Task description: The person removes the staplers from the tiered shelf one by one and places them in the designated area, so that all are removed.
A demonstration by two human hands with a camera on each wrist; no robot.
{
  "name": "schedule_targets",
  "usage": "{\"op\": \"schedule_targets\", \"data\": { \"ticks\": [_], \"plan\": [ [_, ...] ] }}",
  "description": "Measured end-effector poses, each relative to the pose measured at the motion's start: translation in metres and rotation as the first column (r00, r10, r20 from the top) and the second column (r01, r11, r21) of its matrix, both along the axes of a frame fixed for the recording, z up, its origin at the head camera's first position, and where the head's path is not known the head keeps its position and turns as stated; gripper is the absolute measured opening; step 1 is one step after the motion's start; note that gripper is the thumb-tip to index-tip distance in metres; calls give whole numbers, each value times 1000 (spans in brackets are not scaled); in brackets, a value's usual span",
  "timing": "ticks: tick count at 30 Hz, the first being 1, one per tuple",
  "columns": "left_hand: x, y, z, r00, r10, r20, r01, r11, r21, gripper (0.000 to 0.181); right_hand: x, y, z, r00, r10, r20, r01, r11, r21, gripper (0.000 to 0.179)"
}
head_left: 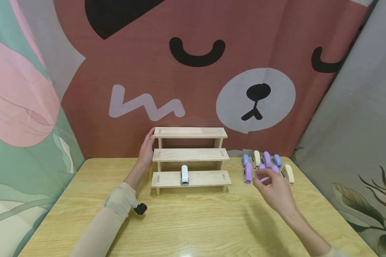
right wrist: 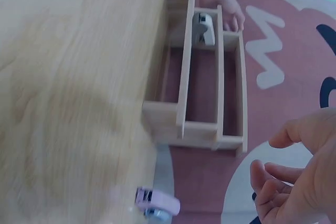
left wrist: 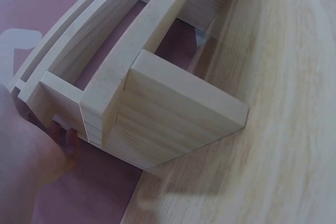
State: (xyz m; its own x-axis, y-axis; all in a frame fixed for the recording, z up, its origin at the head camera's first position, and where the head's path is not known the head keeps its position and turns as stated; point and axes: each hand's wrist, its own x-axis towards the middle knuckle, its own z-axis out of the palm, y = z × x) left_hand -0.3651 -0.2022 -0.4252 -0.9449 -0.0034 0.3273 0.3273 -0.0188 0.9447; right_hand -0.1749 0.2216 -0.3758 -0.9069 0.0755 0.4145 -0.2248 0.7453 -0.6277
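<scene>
A three-tier wooden display stand (head_left: 191,155) stands at the back of the table. My left hand (head_left: 145,151) grips its left end near the top tier; in the left wrist view, fingertips (left wrist: 72,139) curl in at the stand's side. One white stapler (head_left: 184,175) stands on the lowest tier, left of its middle. At the right, my right hand (head_left: 274,189) hovers at the near side of a group of small staplers, partly hiding purple ones. A purple stapler (head_left: 248,172) is just left of its fingertips. In the right wrist view, thumb and bent fingers are apart with nothing between them.
Around the right hand stand blue staplers (head_left: 277,160), cream staplers (head_left: 288,174) and another purple stapler (head_left: 266,159). The wooden table (head_left: 193,221) ends at a printed curtain (head_left: 193,82) close behind the stand. A black wrist camera (head_left: 140,208) sticks out from the left sleeve.
</scene>
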Motion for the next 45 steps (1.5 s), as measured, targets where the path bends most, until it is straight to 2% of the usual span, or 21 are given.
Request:
{"op": "schedule_targets", "data": {
  "ticks": [14, 19, 22, 25, 29, 32, 39, 45],
  "plan": [
    [-3, 0, -2, 1000, 2, 0, -2, 1000, 6, 52, -17, -60, -3, 989, 124, 83, -116, 989, -97, 25],
    [-3, 0, -1, 1000, -1, 8, 1, 1000, -6, 52, -24, -82, -10, 981, 179, 71, -170, 978, -119, 25],
    [0, 0, 3, 1000, -3, 10, 3, 1000, -16, 52, -28, -95, -16, 977, 205, 48, -200, 974, -104, 24],
    [11, 3, 13, 1000, -7, 6, 7, 1000, -8, 52, -32, -108, -21, 974, 222, 46, -217, 972, -93, 24],
    [9, 3, 9, 1000, 4, -21, -4, 1000, 6, 52, -38, -125, -28, 968, 240, 78, -232, 967, -100, 25],
    [-1, 1, 0, 999, 19, -36, -19, 1000, 8, 52, -42, -138, -33, 960, 262, 103, -251, 962, -103, 27],
    [-1, 1, -1, 1000, 18, -5, -18, 1000, 5, 50, -50, -159, -41, 945, 284, 160, -271, 958, -99, 42],
    [-3, -1, -2, 999, 29, -22, -29, 1000, -10, 52, -58, -172, -46, 937, 303, 175, -287, 951, -111, 44]
  ]
}}
